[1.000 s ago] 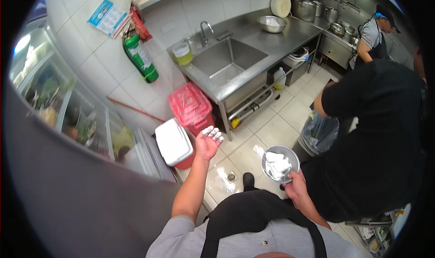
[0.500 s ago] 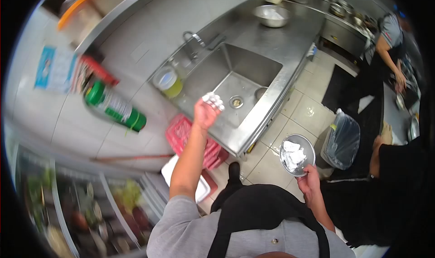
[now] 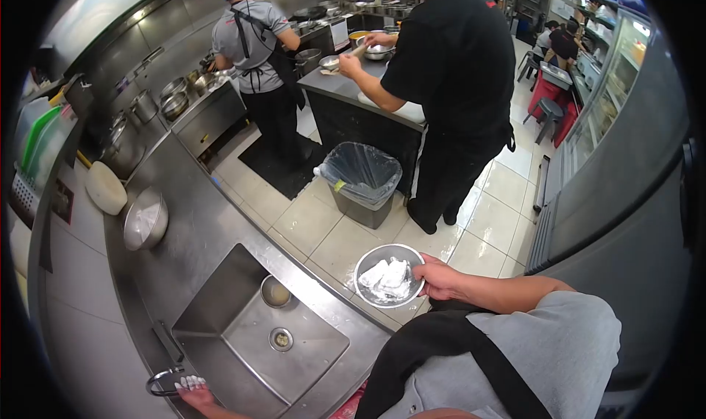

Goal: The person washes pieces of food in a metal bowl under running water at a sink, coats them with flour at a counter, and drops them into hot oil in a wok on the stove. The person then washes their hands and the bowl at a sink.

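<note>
My right hand (image 3: 437, 278) grips the rim of a metal bowl (image 3: 360, 289), its fingers closed on the right side. White powder-coated pieces (image 3: 388, 274) lie inside the bowl, which hangs over the floor tiles. At the lower left, my left hand (image 3: 195, 394) has white powder on its fingertips and is beside the curved faucet (image 3: 158, 382). Its fingers are extended and nothing shows in them. Between my hands lies the steel sink (image 3: 250, 353), with a small round bowl (image 3: 275, 292) in its corner.
A larger metal bowl (image 3: 146, 220) stands on the steel counter (image 3: 187, 220). A lined trash bin (image 3: 368, 211) is on the floor. A person in black (image 3: 460, 73) works at a table; another in grey (image 3: 254, 47) stands beyond. A fridge (image 3: 618, 191) is at right.
The view has swung round toward the kitchen's working side. My left hand has moved over to the faucet, while my right hand still holds the bowl of white pieces.
</note>
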`<action>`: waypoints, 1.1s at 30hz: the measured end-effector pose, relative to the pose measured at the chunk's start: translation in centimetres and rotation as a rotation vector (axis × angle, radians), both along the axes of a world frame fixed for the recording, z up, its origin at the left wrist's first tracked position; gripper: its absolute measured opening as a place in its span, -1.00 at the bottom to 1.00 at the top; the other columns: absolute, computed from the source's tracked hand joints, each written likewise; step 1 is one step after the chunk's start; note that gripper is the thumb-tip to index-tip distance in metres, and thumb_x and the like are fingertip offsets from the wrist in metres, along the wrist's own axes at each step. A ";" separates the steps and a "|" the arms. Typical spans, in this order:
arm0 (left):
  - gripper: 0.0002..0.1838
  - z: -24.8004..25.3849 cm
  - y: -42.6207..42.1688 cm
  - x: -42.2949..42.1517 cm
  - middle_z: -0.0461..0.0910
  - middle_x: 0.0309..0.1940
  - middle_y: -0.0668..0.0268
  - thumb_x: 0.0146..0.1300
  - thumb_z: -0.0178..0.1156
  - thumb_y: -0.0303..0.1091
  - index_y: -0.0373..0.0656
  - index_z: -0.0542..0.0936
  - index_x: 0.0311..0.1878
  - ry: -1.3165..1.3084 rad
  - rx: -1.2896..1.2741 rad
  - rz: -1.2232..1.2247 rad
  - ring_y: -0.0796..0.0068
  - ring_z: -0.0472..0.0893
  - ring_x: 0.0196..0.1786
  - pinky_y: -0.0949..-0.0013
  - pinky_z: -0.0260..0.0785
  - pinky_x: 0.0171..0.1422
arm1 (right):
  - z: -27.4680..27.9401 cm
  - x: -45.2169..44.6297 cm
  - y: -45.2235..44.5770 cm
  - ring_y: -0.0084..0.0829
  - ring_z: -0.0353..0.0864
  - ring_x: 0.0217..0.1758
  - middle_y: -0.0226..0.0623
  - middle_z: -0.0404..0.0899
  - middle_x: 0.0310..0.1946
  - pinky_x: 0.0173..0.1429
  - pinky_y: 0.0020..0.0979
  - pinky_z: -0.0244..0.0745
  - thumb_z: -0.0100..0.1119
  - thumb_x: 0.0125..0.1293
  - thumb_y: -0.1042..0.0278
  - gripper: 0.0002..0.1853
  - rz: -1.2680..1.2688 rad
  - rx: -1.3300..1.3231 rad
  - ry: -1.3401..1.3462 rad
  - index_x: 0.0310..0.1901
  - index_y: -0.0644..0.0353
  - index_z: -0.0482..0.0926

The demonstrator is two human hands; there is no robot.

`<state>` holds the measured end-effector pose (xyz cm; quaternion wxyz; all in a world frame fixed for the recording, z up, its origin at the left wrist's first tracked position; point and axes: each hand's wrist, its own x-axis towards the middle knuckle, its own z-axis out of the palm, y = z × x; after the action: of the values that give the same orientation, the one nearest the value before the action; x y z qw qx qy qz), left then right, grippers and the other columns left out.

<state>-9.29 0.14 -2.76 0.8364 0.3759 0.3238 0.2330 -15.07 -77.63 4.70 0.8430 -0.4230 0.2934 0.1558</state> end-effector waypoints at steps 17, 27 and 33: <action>-0.75 -4.6 -8.4 4.2 0.51 -0.36 0.38 0.38 0.09 -0.17 -0.17 0.52 -0.12 -0.156 0.003 -0.243 0.58 0.51 -0.33 0.42 0.42 -0.23 | -0.6 -0.9 0.9 -0.37 0.64 -0.12 -0.27 0.50 -0.02 -0.34 -0.28 0.60 -0.06 0.14 0.63 -0.45 0.081 -0.005 -0.105 0.22 0.05 0.32; -0.63 -2.2 -11.6 7.0 0.19 -0.74 0.50 0.41 0.14 0.01 0.00 0.37 -0.43 -0.017 0.043 -0.100 0.60 0.18 -0.75 0.52 -0.01 -0.72 | 0.0 -1.7 2.1 -0.31 0.70 -0.22 -0.17 0.53 -0.04 -0.47 -0.33 0.65 -0.16 0.12 0.70 -0.40 -0.188 -0.005 -0.174 0.27 0.15 0.28; -0.75 -8.0 -5.6 7.0 0.45 -0.50 0.33 0.40 0.03 -0.11 -0.07 0.52 -0.26 -0.029 -0.005 -0.059 0.36 0.43 -0.58 0.20 0.37 -0.52 | -2.2 -1.9 1.9 -0.14 0.65 0.04 -0.16 0.50 0.02 -0.09 -0.03 0.72 -0.20 0.00 0.72 -0.31 -0.181 -0.030 -0.205 0.28 0.13 0.27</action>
<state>-2.25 -5.44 -10.74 0.8483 0.3799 0.3012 0.2129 -16.95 -75.68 2.51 0.8727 -0.4211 0.2451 0.0309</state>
